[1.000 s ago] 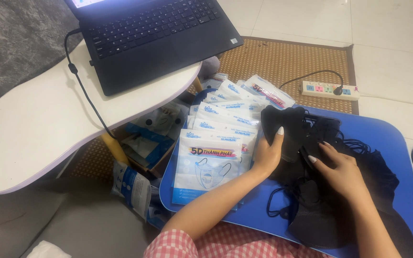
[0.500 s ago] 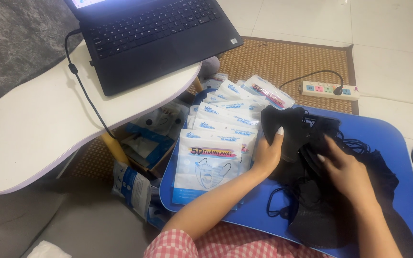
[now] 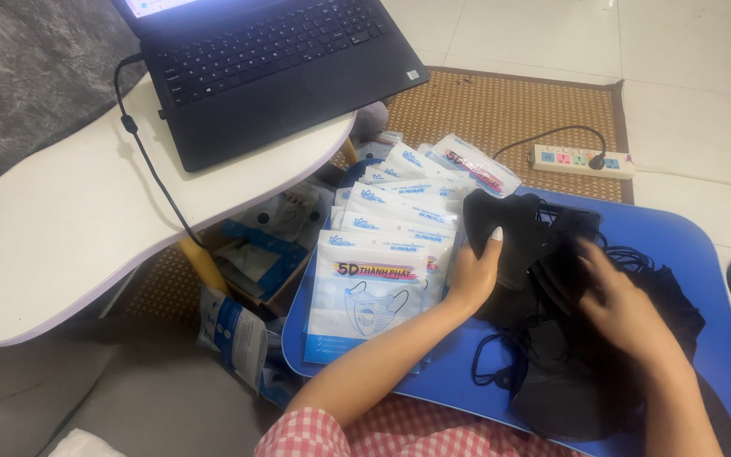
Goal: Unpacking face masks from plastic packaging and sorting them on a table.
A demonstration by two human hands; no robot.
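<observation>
On the blue tray table (image 3: 678, 254) over the person's lap lies a heap of black face masks (image 3: 568, 355), their ear loops tangled. The left hand (image 3: 474, 275) is closed around the edge of one black mask (image 3: 513, 228) at the left of the heap, thumb up against it. The right hand (image 3: 628, 309) rests flat on the pile, fingers spread and blurred; I cannot tell whether it grips anything. Just left of the masks sits a fanned stack of white mask packets (image 3: 378, 279). Beyond stand a white side table (image 3: 61, 228) with a black laptop (image 3: 272, 68), and a power strip (image 3: 584, 161) on the woven mat (image 3: 509, 110).
</observation>
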